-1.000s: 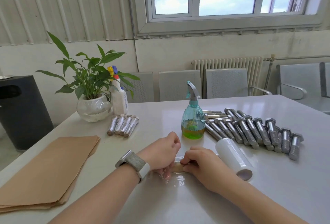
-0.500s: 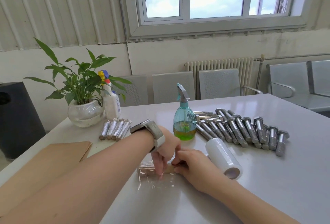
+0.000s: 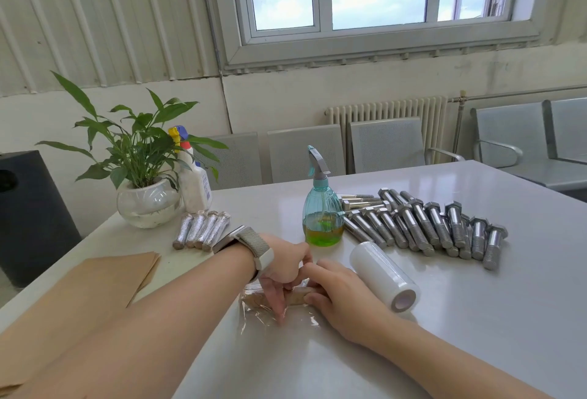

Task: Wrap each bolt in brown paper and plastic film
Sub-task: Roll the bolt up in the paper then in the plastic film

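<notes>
A stack of brown paper sheets [image 3: 104, 274] is lying at the white table's [image 3: 476, 319] left edge, partly covered by the forearm. At about 11 o'clock from the hands, four wrapped bolts [image 3: 203, 230] are sitting side by side beside a potted plant [image 3: 139, 176]. The left hand [image 3: 282, 274], a watch [image 3: 251, 247] on its wrist, is reaching over the paper-wrapped bolt [image 3: 297, 297], its fingers pointing down and pressing the clear plastic film [image 3: 273, 316] against the table. The right hand [image 3: 336, 297] is gripping the bolt's right end, fingers curled round it. Most of the bolt is hidden beneath both hands. At 12 o'clock a spray bottle [image 3: 322, 208] is standing; at 3 o'clock the film roll [image 3: 384, 276] is lying; at 1 o'clock bare bolts [image 3: 422, 223] are lying in a loose row.
</notes>
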